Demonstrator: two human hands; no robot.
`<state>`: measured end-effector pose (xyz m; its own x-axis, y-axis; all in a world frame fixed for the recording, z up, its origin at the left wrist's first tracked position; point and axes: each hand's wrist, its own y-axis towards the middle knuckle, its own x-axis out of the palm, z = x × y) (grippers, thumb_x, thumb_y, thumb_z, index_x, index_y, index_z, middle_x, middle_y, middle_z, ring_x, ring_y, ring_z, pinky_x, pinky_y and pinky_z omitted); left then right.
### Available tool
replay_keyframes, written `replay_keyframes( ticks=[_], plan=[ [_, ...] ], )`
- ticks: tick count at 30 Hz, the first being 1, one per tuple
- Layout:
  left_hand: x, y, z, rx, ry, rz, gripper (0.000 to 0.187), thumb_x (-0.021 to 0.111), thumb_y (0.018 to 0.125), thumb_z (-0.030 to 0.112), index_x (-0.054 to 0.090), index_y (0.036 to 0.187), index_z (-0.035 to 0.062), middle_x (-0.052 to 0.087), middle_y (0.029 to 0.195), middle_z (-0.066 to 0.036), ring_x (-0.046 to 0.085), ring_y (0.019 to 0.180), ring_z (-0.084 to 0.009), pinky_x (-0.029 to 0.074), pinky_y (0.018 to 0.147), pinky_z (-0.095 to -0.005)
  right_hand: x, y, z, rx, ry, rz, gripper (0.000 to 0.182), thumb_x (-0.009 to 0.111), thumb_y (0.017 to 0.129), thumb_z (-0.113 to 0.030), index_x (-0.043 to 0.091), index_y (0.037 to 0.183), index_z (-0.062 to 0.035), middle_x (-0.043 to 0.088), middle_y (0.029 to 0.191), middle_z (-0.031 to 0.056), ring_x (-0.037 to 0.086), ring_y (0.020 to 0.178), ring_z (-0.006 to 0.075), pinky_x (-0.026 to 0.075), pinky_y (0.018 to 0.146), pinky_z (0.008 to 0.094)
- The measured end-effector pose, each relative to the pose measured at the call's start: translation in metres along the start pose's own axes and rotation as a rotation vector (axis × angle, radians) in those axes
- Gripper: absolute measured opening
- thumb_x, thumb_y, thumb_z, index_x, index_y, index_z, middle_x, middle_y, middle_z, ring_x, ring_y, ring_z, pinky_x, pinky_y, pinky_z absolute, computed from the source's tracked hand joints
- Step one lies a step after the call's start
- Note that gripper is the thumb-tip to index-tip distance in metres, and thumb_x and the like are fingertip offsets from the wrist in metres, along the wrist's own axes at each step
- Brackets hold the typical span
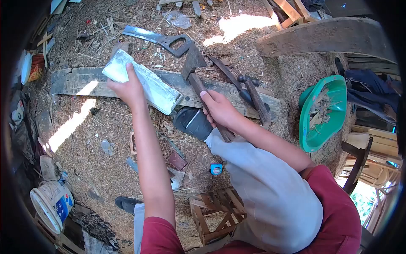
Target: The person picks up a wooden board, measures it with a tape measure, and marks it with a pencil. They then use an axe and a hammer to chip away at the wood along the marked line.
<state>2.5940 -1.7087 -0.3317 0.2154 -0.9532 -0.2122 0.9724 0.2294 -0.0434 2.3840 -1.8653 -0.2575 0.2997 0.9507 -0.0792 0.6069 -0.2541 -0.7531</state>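
Note:
My left hand (129, 86) grips a block of wood (154, 91) with worn white paint, its thumb over the top face. The block slants down to the right across a weathered plank (237, 95) lying on the ground. In my right hand (218, 108) is a hatchet (195, 63), its wooden handle wrapped by the fingers and its metal head raised beyond the block's right side. My shoe (190, 120) is beside the block's lower end. A handsaw (173, 43) lies just past the plank. Several hand tools, among them a dark wooden-handled one (258, 103), rest across the plank.
A green plastic basin (306, 122) with shavings stands at right, below a curved board (325, 38). Nearer are a blue tape measure (216, 169) and a wooden crate frame (205, 220). A white bucket (44, 207) lies tilted at lower left. Wood chips cover the ground.

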Motion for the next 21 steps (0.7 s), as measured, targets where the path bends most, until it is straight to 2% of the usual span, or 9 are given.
replay_keyframes(
  ticks=[3, 4, 6, 8, 11, 13, 17, 18, 21],
  plan=[
    [0.007, 0.008, -0.007, 0.078, 0.084, -0.003, 0.081, 0.076, 0.095, 0.027, 0.030, 0.149, -0.0121, 0.054, 0.136, -0.028, 0.060, 0.122, -0.0312, 0.047, 0.106, -0.0411, 0.000, 0.000, 0.001, 0.006, -0.045, 0.002, 0.043, 0.044, 0.110, -0.042, 0.054, 0.109, -0.0002, 0.054, 0.073, 0.0039, 0.053, 0.048, 0.0133, 0.046, 0.042, 0.0326],
    [0.006, 0.006, -0.002, -0.002, -0.046, -0.101, 0.080, 0.075, 0.094, 0.026, 0.032, 0.152, -0.0084, 0.044, 0.145, -0.032, 0.051, 0.133, -0.0376, 0.042, 0.111, -0.0450, -0.001, 0.002, 0.002, -0.005, -0.051, 0.007, 0.043, 0.045, 0.110, -0.042, 0.055, 0.112, 0.0002, 0.054, 0.074, 0.0045, 0.053, 0.047, 0.0132, 0.045, 0.042, 0.0327],
    [0.004, 0.009, -0.028, 0.233, 0.331, -0.136, 0.077, 0.075, 0.093, 0.027, 0.036, 0.151, -0.0059, 0.037, 0.150, -0.034, 0.042, 0.140, -0.0435, 0.037, 0.115, -0.0496, -0.002, 0.005, 0.003, -0.027, -0.059, 0.016, 0.044, 0.046, 0.109, -0.041, 0.056, 0.117, 0.0011, 0.056, 0.075, 0.0055, 0.052, 0.045, 0.0130, 0.044, 0.042, 0.0331],
    [-0.001, 0.003, -0.035, 0.342, 0.497, -0.199, 0.076, 0.076, 0.090, 0.029, 0.042, 0.149, -0.0041, 0.025, 0.157, -0.036, 0.026, 0.147, -0.0522, 0.026, 0.120, -0.0577, -0.003, 0.004, -0.001, -0.012, -0.093, 0.034, 0.047, 0.050, 0.107, -0.041, 0.057, 0.124, 0.0020, 0.059, 0.078, 0.0078, 0.056, 0.052, 0.0165, 0.048, 0.050, 0.0354],
    [-0.016, -0.035, -0.030, 0.363, 0.593, -0.172, 0.086, 0.080, 0.086, 0.033, 0.039, 0.152, -0.0027, 0.023, 0.158, -0.035, 0.023, 0.149, -0.0514, 0.025, 0.120, -0.0592, -0.004, 0.018, 0.015, -0.090, -0.184, 0.148, 0.052, 0.057, 0.103, -0.039, 0.056, 0.133, 0.0027, 0.063, 0.085, 0.0116, 0.063, 0.068, 0.0213, 0.053, 0.066, 0.0377],
    [-0.021, -0.073, -0.018, 0.223, 0.672, -0.098, 0.095, 0.084, 0.081, 0.036, 0.034, 0.152, -0.0029, 0.024, 0.156, -0.035, 0.022, 0.148, -0.0514, 0.023, 0.119, -0.0613, 0.000, 0.024, 0.013, -0.147, -0.174, 0.236, 0.056, 0.062, 0.100, -0.037, 0.054, 0.137, 0.0032, 0.066, 0.091, 0.0139, 0.066, 0.080, 0.0235, 0.054, 0.077, 0.0386],
    [-0.027, -0.123, -0.033, -0.059, 0.612, -0.024, 0.097, 0.086, 0.078, 0.049, 0.039, 0.142, -0.0061, 0.036, 0.144, -0.031, 0.031, 0.137, -0.0476, 0.023, 0.116, -0.0593, 0.010, 0.027, -0.006, -0.175, -0.044, 0.351, 0.062, 0.068, 0.096, -0.029, 0.047, 0.145, 0.0041, 0.068, 0.103, 0.0158, 0.067, 0.092, 0.0234, 0.053, 0.085, 0.0383],
    [-0.023, -0.131, -0.032, -0.146, 0.723, 0.032, 0.082, 0.084, 0.081, 0.049, 0.049, 0.131, -0.0047, 0.052, 0.132, -0.027, 0.049, 0.125, -0.0405, 0.038, 0.108, -0.0537, 0.012, 0.030, -0.009, -0.182, -0.031, 0.370, 0.064, 0.069, 0.096, -0.026, 0.045, 0.146, 0.0043, 0.069, 0.105, 0.0157, 0.067, 0.092, 0.0227, 0.053, 0.084, 0.0379],
    [-0.025, -0.134, -0.052, -0.306, 0.389, -0.131, 0.059, 0.081, 0.086, 0.046, 0.058, 0.115, -0.0013, 0.063, 0.108, -0.017, 0.058, 0.109, -0.0357, 0.041, 0.101, -0.0508, 0.013, 0.041, -0.014, -0.177, 0.179, 0.382, 0.063, 0.069, 0.096, -0.023, 0.043, 0.146, 0.0048, 0.067, 0.105, 0.0133, 0.067, 0.090, 0.0218, 0.054, 0.083, 0.0364]
  ],
)
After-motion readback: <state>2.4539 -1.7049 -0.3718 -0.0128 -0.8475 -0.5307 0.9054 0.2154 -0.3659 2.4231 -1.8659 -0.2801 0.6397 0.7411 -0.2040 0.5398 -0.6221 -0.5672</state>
